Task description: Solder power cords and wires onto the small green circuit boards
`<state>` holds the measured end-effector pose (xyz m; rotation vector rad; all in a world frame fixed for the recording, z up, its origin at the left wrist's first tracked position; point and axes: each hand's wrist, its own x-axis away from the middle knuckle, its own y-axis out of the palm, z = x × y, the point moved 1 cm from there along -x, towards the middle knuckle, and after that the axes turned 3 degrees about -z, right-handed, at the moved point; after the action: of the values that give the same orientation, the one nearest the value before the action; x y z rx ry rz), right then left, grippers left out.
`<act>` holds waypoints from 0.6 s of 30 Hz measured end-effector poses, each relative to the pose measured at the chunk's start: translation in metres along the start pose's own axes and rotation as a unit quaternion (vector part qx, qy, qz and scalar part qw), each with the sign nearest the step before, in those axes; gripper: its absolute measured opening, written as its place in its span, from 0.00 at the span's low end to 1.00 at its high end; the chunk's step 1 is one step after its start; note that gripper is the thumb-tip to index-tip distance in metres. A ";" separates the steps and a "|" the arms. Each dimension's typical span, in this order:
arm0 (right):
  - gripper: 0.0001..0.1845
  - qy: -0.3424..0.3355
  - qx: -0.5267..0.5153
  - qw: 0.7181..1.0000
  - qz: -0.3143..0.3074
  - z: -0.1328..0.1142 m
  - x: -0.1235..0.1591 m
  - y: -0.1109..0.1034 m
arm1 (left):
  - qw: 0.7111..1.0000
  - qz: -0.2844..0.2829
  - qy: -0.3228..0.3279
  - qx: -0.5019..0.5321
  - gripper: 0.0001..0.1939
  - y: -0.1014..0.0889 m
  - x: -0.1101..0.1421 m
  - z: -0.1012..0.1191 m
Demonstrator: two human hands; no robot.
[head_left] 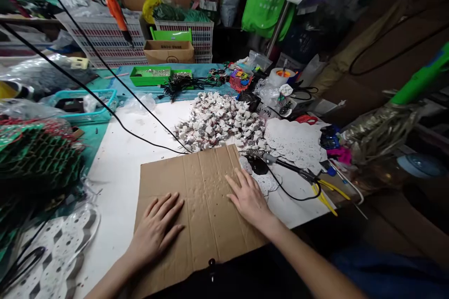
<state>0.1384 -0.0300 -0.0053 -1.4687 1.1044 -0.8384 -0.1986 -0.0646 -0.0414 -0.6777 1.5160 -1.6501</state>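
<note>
The left hand (157,224) and right hand (249,198) lie well apart, palms down, fingers loosely spread and gripping nothing, on a brown cardboard sheet (205,215) at the lower centre of the frame. The left hand rests towards its left side, the right hand at its right edge. Just beyond the cardboard, at the centre, sits a heap of small white parts (224,121). Yellow-handled pliers (328,196) lie right of centre, and a green tray (149,78) stands at upper centre-left
</note>
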 end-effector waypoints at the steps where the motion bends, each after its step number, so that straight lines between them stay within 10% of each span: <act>1: 0.28 0.027 -0.005 1.000 0.012 0.000 0.005 0.013 | 1.000 -0.008 0.001 -0.002 0.34 -0.001 0.005 -0.001; 11: 0.27 0.037 -0.049 0.996 0.061 -0.005 0.041 0.042 | 0.999 -0.035 0.013 -0.012 0.36 -0.005 0.031 0.000; 18: 0.25 0.055 -0.075 0.993 0.075 -0.002 -0.016 0.027 | 0.999 -0.036 -0.035 -0.003 0.30 -0.001 -0.019 -0.044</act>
<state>0.1262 -0.0158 -0.0309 -1.4540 1.3691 -0.7515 -0.2235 -0.0240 -0.0447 -0.7920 1.4623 -1.6588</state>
